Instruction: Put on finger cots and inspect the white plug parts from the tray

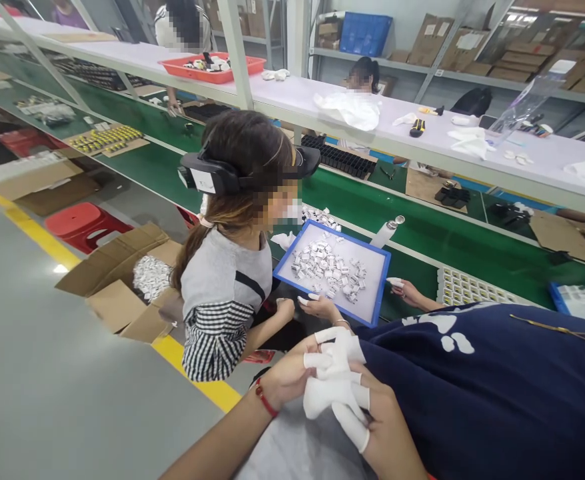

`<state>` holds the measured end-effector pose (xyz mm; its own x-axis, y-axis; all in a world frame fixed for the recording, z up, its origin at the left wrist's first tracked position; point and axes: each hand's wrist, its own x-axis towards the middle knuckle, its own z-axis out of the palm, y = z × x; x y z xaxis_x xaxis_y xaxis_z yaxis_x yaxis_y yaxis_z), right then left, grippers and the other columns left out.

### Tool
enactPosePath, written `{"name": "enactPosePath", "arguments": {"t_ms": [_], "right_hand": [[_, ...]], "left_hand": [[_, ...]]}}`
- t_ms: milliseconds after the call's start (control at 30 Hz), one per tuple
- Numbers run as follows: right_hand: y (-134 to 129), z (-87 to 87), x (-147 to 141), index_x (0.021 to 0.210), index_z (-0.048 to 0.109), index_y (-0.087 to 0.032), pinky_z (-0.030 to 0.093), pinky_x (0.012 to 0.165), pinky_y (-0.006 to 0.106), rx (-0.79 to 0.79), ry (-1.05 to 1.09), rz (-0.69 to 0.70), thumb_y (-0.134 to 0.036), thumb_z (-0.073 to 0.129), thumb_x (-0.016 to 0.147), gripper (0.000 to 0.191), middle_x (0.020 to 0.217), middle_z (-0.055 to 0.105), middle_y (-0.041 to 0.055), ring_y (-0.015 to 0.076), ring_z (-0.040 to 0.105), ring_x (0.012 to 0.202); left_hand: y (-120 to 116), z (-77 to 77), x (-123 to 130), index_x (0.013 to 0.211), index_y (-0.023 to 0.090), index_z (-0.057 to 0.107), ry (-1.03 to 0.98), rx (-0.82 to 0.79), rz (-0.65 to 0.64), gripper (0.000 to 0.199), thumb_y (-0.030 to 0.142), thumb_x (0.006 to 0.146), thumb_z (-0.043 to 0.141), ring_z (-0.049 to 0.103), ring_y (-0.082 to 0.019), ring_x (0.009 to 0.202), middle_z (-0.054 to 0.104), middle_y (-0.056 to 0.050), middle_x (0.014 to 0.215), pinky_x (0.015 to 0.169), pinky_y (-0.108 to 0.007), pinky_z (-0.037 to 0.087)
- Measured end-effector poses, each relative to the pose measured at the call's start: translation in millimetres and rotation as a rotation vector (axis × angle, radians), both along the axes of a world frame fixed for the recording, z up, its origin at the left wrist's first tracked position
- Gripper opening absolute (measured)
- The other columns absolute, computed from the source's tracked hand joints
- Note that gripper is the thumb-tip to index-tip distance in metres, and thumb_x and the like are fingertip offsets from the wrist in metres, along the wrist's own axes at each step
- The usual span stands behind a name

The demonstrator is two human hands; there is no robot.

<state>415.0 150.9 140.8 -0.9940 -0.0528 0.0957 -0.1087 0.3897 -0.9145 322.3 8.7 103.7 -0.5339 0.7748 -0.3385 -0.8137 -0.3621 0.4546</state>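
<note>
1. Head view: my left hand (292, 370), a red bracelet (266, 398) round its wrist, meets my right hand (385, 410) low in the frame, around six o'clock
2. Both my grips are narrow, fingers closed on a soft white piece (340, 363) held between the two hands
3. White covers (351, 427) sheathe several of my fingers, so I can't quite tell where they end and the piece begins
4. From my hands, a blue-rimmed tray (367, 257) lies at twelve o'clock, a heap of small white parts (325, 267) inside it, and a co-worker's hand (320, 308) is beside its near edge
5. At one o'clock, past the tray, I see a pale bottle (383, 235)
6. A person in a grey top (215, 263) sits at eleven o'clock, wearing a black headset (222, 179)
7. At ten o'clock, an open cardboard box (115, 307) holds more white pieces (152, 277)
8. Close at three o'clock is a navy garment (472, 380)
</note>
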Motion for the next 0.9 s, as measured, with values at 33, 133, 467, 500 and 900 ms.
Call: {"name": "enactPosePath", "arguments": {"t_ms": [33, 133, 467, 500, 900], "right_hand": [[0.7, -1.3, 1.6, 0.086, 0.077, -0.030, 0.060, 0.082, 0.036, -0.012, -0.005, -0.007, -0.023, 0.069, 0.078, 0.014, 0.100, 0.072, 0.0037, 0.0274, 0.069, 0.093], [3.1, -6.4, 8.3, 0.091, 0.076, -0.031, 0.061, 0.074, 0.035, -0.057, 0.018, -0.091, -0.024, 0.069, 0.077, 0.017, 0.097, 0.073, 0.0044, 0.0284, 0.070, 0.090], [0.7, 19.3, 9.3, 0.088, 0.075, -0.032, 0.063, 0.076, 0.038, 0.014, 0.108, -0.059, -0.020, 0.071, 0.074, 0.019, 0.102, 0.071, 0.0026, 0.0307, 0.070, 0.095], [0.2, 23.2, 7.8, 0.087, 0.075, -0.031, 0.063, 0.077, 0.036, 0.026, 0.119, -0.055, -0.021, 0.070, 0.076, 0.016, 0.103, 0.071, 0.0023, 0.0297, 0.070, 0.095], [4.6, 36.1, -1.5, 0.072, 0.075, -0.028, 0.059, 0.068, 0.035, -0.225, -0.075, 0.057, -0.033, 0.070, 0.077, 0.009, 0.081, 0.071, 0.0049, 0.0264, 0.069, 0.081]], "left_hand": [[-0.5, -2.7, -1.4, 0.113, 0.013, 0.069, -0.010, -0.001, 0.024, 0.055, 0.013, 0.059, 0.080, 0.061, -0.012, 0.063, 0.067, -0.004, 0.073, 0.055, -0.018, 0.045], [-3.4, -10.8, -6.0, 0.123, 0.018, 0.063, -0.076, 0.020, 0.129, 0.065, 0.002, 0.060, 0.065, 0.066, -0.015, 0.070, 0.073, -0.004, 0.082, 0.065, -0.022, 0.050], [-16.3, -15.2, -13.5, 0.109, 0.009, 0.069, -0.057, 0.112, -0.049, 0.062, 0.063, 0.080, 0.059, 0.065, -0.034, 0.102, 0.073, -0.018, 0.102, 0.095, -0.045, 0.047], [-18.8, -17.1, -14.8, 0.101, 0.010, 0.072, 0.001, 0.071, -0.088, 0.064, 0.067, 0.076, 0.061, 0.067, -0.032, 0.096, 0.073, -0.017, 0.099, 0.091, -0.043, 0.049], [-48.1, -4.1, -43.2, 0.069, 0.012, 0.076, 0.392, -0.043, -0.523, 0.063, 0.072, 0.051, 0.080, 0.053, -0.016, 0.054, 0.066, -0.007, 0.061, 0.055, -0.027, 0.043]]}}
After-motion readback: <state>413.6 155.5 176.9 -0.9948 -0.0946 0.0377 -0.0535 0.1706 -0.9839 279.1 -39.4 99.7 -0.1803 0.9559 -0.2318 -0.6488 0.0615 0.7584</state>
